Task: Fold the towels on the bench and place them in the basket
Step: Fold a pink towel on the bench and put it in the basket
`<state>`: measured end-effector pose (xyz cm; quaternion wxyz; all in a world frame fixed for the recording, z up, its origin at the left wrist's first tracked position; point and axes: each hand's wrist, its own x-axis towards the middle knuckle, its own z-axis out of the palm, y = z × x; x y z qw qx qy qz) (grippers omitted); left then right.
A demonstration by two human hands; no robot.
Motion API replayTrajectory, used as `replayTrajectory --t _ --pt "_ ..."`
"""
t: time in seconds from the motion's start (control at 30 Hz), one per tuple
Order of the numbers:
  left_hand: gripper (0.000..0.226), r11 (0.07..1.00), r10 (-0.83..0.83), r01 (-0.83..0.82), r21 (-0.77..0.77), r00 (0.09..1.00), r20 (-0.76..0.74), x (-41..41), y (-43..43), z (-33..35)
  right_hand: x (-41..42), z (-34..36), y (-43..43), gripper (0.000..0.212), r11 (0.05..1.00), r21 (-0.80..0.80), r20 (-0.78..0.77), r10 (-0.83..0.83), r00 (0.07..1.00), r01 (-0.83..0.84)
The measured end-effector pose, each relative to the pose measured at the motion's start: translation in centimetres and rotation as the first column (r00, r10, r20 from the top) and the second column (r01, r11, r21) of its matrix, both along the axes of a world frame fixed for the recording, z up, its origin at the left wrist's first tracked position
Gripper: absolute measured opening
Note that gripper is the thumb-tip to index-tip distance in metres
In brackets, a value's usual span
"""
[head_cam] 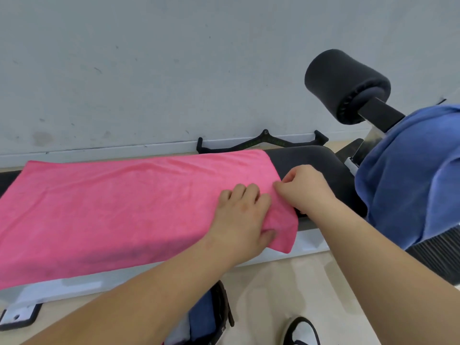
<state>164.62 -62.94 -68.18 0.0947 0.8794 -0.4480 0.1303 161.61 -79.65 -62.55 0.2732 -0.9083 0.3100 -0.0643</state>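
Towel of pink terry cloth [112, 207] lies spread along the black padded bench [311, 160], centre-left of frame. Right hand [306, 188] pinches its right hem; left hand [241, 215] grips the cloth just beside, fingers curled. Light, limp, non-slip fabric: judged best held at corners.

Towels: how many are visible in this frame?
2 clearly: the pink towel spread on the bench, the blue towel heaped at right. Blue fabric at the bottom edge may be a third.
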Motion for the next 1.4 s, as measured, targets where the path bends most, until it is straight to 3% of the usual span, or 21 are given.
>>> replayTrajectory --t 0.07,0.17,0.23,0.3,0.33,0.37,0.47,0.63,0.77,0.9,1.03,1.1,1.27,1.4 --pt "0.057 0.997 0.083 -0.083 -0.001 0.997 -0.001 -0.5 -1.1 -0.1 -0.1 0.1 -0.2 0.020 0.996 0.080 -0.008 0.044 0.999 -0.043" --pt "0.062 0.986 0.126 -0.117 0.114 0.990 -0.068 -0.7 -3.1 1.4 -0.6 0.2 -0.8 0.023 0.977 0.192 0.040 0.082 0.996 -0.088" --pt "0.050 0.990 0.086 -0.053 0.131 0.961 -0.262 0.3 -4.5 3.1 -1.2 0.6 -1.4 0.025 0.966 0.248 0.054 0.057 0.997 -0.069" --pt "0.033 0.998 0.051 -0.025 0.059 0.870 -0.491 2.5 -5.7 5.1 -2.1 0.9 -1.9 0.033 0.952 0.302 0.007 0.047 0.999 -0.047" --pt "0.020 0.998 0.058 -0.053 0.025 0.851 -0.522 3.9 -6.3 5.6 -2.6 1.0 -1.9 0.036 0.936 0.349 -0.029 0.058 0.998 -0.045" --pt "0.010 0.996 0.081 -0.081 0.021 0.856 -0.510 5.3 -6.8 6.0 -3.0 1.1 -1.8 0.038 0.919 0.391 -0.069 0.081 0.994 -0.048" --pt "0.038 0.988 0.148 -0.115 0.099 0.876 -0.460 8.0 -8.5 6.4 -4.1 1.3 -1.4 0.042 0.921 0.383 -0.169 0.146 0.975 -0.072" --pt "0.039 0.953 0.297 -0.232 0.196 0.848 -0.439 9.3 -11.2 5.1 -5.5 1.3 -1.1 0.060 0.964 0.261 -0.387 0.149 0.910 -0.047" --pt "0.029 0.946 0.320 -0.265 0.187 0.854 -0.411 9.0 -11.5 5.8 -6.2 -0.1 -1.3 0.054 0.899 0.438 -0.291 0.133 0.947 0.008" --pt "0.023 0.960 0.274 -0.263 0.092 0.833 -0.481 9.4 -11.5 5.4 -6.6 -0.1 -1.7 0.022 0.759 0.650 -0.120 0.082 0.989 0.016" --pt "0.019 0.940 0.202 -0.328 -0.094 0.759 -0.619 9.3 -12.0 5.9 -7.5 2.3 -3.1 0.015 0.789 0.614 -0.081 0.079 0.994 -0.013" --pt "0.022 0.917 0.079 -0.329 -0.227 0.706 -0.704 8.6 -13.0 6.3 -7.9 3.5 -3.5 0.017 0.814 0.581 -0.040 0.056 0.998 -0.022" --pt "0.016 0.760 -0.257 -0.388 -0.522 0.557 -0.790 5.5 -16.6 8.5 -8.6 6.5 -3.0 0.012 0.859 0.504 0.101 0.042 0.994 -0.088" --pt "0.019 0.635 -0.250 -0.551 -0.542 0.518 -0.818 6.2 -14.7 10.1 -8.3 6.8 -0.9 0.020 0.833 0.513 0.081 0.194 0.978 -0.208"
